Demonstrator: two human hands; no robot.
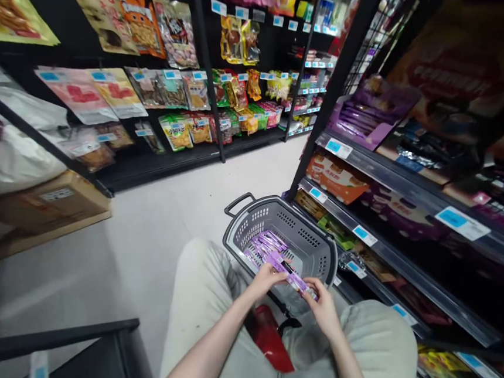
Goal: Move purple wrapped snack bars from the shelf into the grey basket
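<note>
I am crouched in a shop aisle with my knees up. My left hand (266,280) and my right hand (322,306) both grip a small stack of purple snack packets (291,271) just above my lap. Fingers of both hands are closed on the packets. Right in front of my knees, on the floor, stands a grey plastic shopping basket (302,231) that holds several more purple packets (266,246). A red object (269,337) lies between my legs, partly hidden.
Dark shelves on the right carry purple display boxes (369,111), orange boxes (337,178) and blue price tags. Hanging snack bags (191,94) fill the far wall. A cardboard box (45,204) sits left. A black shelf edge (70,334) is near left. Pale floor lies between.
</note>
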